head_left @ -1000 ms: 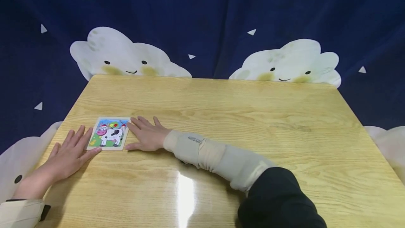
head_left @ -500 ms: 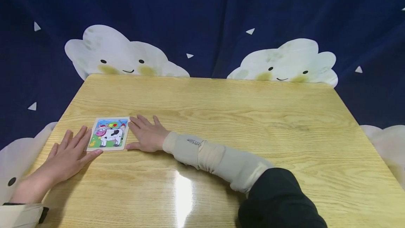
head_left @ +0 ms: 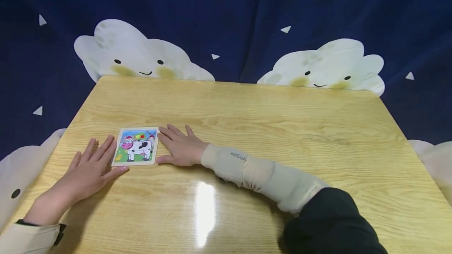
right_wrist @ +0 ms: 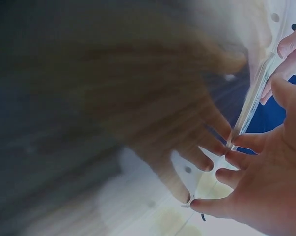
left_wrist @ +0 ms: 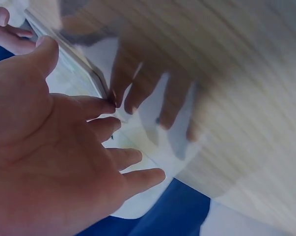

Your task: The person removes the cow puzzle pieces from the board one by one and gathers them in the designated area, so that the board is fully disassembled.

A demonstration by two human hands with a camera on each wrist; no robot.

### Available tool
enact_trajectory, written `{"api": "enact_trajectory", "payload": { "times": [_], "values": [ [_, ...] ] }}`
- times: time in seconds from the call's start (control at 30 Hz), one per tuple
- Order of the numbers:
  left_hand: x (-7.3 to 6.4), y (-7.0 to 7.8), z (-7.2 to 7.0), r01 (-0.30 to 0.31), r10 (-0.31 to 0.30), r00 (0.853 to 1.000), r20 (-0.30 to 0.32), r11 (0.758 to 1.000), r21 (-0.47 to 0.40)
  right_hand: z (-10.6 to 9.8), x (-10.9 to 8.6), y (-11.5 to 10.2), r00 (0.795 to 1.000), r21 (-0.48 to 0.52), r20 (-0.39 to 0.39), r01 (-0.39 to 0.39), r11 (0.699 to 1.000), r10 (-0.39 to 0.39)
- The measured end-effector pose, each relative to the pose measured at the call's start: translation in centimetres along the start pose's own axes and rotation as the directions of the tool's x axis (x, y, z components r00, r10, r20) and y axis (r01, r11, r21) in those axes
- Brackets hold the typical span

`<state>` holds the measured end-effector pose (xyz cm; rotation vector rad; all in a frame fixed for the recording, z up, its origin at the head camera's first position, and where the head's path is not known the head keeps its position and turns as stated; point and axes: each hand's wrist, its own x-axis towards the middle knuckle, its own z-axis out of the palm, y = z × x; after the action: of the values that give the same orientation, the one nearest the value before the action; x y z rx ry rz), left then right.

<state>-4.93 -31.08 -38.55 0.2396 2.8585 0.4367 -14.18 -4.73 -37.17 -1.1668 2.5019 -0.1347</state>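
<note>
A flat square picture board (head_left: pixel 137 148) with a pale border lies on the wooden table, left of the middle. Its picture is a black-and-white cow on green ground under a blue sky. At its left edge and near corner, my left hand (head_left: pixel 90 169) lies with fingers extended and thumb by the corner. My right hand (head_left: pixel 184 147) spreads its fingers along the opposite edge. In the left wrist view the board's thin edge (left_wrist: pixel 84 66) meets the left index fingertip. The right wrist view shows the right fingertips at the board's side (right_wrist: pixel 250 108).
The wooden table (head_left: pixel 282 128) stretches far to the right and shines under a light reflection near its front. Behind it hangs a dark blue curtain (head_left: pixel 233 19) with smiling white clouds. My right forearm (head_left: pixel 265 175) crosses the table in a pale sleeve cover.
Both hands and the cow board between them have moved to the right along the table. The fingers keep nearly the same pose at its two sides.
</note>
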Motion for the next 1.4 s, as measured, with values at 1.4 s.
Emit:
{"api": "enact_trajectory", "payload": {
  "times": [1.4],
  "values": [
    [0.3,10.0,1.0,-0.229,0.228,0.973,0.018,0.971,0.070,1.1,-11.7,5.2,1.000,0.103,-0.025,-0.001,0.995,0.003]
  ]
}}
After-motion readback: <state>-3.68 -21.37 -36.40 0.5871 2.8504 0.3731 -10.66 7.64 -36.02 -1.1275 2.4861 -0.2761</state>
